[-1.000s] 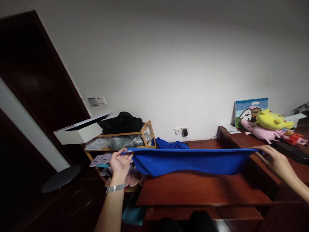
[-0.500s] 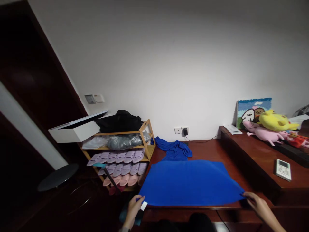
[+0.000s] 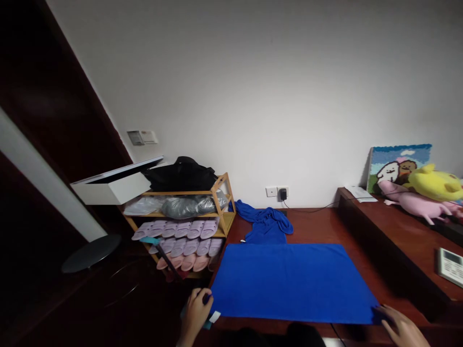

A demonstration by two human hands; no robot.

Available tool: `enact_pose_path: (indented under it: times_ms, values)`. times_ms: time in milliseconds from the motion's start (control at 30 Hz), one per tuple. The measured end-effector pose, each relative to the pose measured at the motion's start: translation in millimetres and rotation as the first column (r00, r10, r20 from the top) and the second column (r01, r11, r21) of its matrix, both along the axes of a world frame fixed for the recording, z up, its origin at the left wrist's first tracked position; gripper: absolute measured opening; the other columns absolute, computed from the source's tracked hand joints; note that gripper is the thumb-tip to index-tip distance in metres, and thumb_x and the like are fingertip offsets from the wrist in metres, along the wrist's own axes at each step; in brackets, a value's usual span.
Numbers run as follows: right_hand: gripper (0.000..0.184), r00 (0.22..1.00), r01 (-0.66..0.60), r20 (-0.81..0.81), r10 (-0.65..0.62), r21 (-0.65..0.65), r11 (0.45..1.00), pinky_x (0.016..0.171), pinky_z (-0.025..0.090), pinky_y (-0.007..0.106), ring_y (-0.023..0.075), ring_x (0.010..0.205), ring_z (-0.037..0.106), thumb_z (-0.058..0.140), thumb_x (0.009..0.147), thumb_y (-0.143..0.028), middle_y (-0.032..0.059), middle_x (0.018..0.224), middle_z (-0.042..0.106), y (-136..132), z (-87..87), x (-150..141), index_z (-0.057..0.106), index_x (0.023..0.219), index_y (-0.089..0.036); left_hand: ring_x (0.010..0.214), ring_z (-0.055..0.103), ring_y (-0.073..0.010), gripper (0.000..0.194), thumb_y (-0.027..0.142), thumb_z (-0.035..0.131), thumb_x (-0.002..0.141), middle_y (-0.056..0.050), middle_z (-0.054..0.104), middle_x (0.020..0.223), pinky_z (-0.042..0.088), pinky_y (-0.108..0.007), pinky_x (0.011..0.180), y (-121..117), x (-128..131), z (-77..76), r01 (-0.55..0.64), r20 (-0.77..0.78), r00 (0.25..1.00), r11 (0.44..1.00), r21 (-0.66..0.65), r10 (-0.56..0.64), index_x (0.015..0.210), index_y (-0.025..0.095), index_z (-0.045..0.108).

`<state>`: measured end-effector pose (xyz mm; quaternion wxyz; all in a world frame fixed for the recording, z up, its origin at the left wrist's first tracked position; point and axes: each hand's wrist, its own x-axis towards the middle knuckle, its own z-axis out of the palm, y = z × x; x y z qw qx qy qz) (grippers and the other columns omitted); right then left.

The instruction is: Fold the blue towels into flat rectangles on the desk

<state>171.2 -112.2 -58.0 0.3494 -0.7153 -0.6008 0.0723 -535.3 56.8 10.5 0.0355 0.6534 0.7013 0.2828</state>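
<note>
A blue towel (image 3: 289, 282) lies spread flat on the reddish-brown wooden table, with a white tag (image 3: 214, 316) at its front left corner. My left hand (image 3: 197, 308) is at that corner, fingers curled and pinching the towel's edge. At the front right corner, my right hand (image 3: 400, 325) rests its fingertips on the cloth, thumb held apart from the fingers. Behind the spread towel is a second blue cloth (image 3: 267, 224), crumpled, partly running up to the flat one's far edge.
A wooden shoe rack (image 3: 226, 212) with several slippers and a black bag (image 3: 181, 174) stands left. On the raised ledge at right are plush toys (image 3: 415, 202), a picture (image 3: 401, 164) and a white device (image 3: 452, 265). A black plug (image 3: 282, 193) sits in the wall socket.
The towel has settled from slightly billowed to flat, its far edge now straight. My right hand has loosened from a pinch, and the view has shifted a little to the left.
</note>
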Motion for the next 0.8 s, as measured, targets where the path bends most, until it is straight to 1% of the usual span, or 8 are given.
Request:
enact_pose_path:
  times_ms: [133,233,333,433,500,567,667,800]
  values:
    - [0.045,0.998,-0.04,0.046,0.04,-0.007,0.999,0.099,0.058,0.049,0.0325,0.108,0.073,0.051,0.082,-0.055,0.0104,0.116,0.077,59.8,33.6,-45.3,0.08,0.102,-0.027,0.105,0.069,-0.0271,0.027,0.037,0.05,0.088,-0.007,0.072,0.109,0.055,-0.04,0.097,43.7,8.8,6.6,0.198,-0.043,0.98,0.976,0.091,-0.195,0.092,0.028,0.074]
    - [0.043,0.979,-0.195,0.056,0.198,-0.062,0.979,0.103,0.054,0.046,0.0287,0.114,0.07,0.047,0.089,-0.047,0.0095,0.126,0.072,129.8,67.6,-118.4,0.076,0.113,-0.027,0.12,0.065,-0.0277,0.035,0.038,0.046,0.093,-0.008,0.069,0.127,0.051,-0.044,0.106,85.2,25.8,7.9,0.266,-0.055,0.963,0.961,0.072,-0.263,0.11,0.027,0.074]
    - [0.042,0.923,-0.374,0.056,0.381,-0.111,0.921,0.109,0.048,0.041,0.025,0.124,0.063,0.045,0.094,-0.038,0.008,0.137,0.065,206.7,92.5,-200.8,0.071,0.126,-0.03,0.134,0.057,-0.0276,0.041,0.037,0.046,0.095,-0.007,0.063,0.143,0.046,-0.046,0.114,118.5,40.3,0.0,0.317,-0.104,0.944,0.948,0.039,-0.312,0.129,0.027,0.068]
    - [0.046,0.884,-0.426,0.098,0.457,-0.232,0.874,0.117,0.038,0.042,0.0267,0.138,0.051,0.043,0.098,-0.041,0.0092,0.152,0.053,280.3,98.6,-264.7,0.065,0.136,-0.029,0.142,0.049,-0.0275,0.046,0.038,0.047,0.097,-0.006,0.057,0.152,0.043,-0.049,0.117,134.7,46.5,-17.2,0.343,-0.147,0.928,0.939,-0.019,-0.342,0.139,0.029,0.062]
    - [0.048,0.871,-0.4,0.137,0.472,-0.36,0.843,0.12,0.032,0.047,0.0296,0.146,0.041,0.041,0.099,-0.046,0.0077,0.16,0.044,324.7,92.9,-289.7,0.061,0.141,-0.032,0.145,0.046,-0.027,0.047,0.038,0.046,0.099,-0.005,0.053,0.155,0.04,-0.051,0.119,137.6,46.4,-30.3,0.332,-0.158,0.929,0.942,-0.04,-0.335,0.144,0.03,0.058]
    - [0.049,0.862,-0.359,0.168,0.479,-0.464,0.81,0.12,0.029,0.055,0.0332,0.15,0.033,0.043,0.099,-0.049,0.0046,0.163,0.039,364.6,82.9,-299.7,0.057,0.145,-0.036,0.147,0.043,-0.0261,0.049,0.038,0.043,0.101,-0.004,0.05,0.158,0.038,-0.051,0.121,138.1,43.9,-41.7,0.321,-0.156,0.934,0.947,-0.033,-0.322,0.148,0.032,0.053]
    - [0.052,0.864,-0.312,0.198,0.462,-0.511,0.801,0.119,0.027,0.06,0.0356,0.152,0.027,0.046,0.098,-0.049,0.0024,0.165,0.037,415.5,69.2,-287.9,0.05,0.149,-0.038,0.147,0.043,-0.0267,0.049,0.039,0.045,0.101,-0.002,0.049,0.159,0.041,-0.051,0.12,140.3,37.9,-54.3,0.311,-0.142,0.94,0.95,-0.017,-0.31,0.149,0.036,0.05]
    - [0.057,0.902,-0.182,0.255,0.348,-0.508,0.842,0.117,0.02,0.068,0.041,0.152,0.025,0.034,0.101,-0.037,0.0157,0.166,0.031,469.2,66.4,-233.8,0.043,0.155,-0.022,0.146,0.045,-0.0278,0.049,0.04,0.046,0.1,-0.001,0.048,0.159,0.043,-0.052,0.119,148.0,30.6,-68.6,0.306,-0.145,0.941,0.952,-0.029,-0.306,0.149,0.038,0.05]
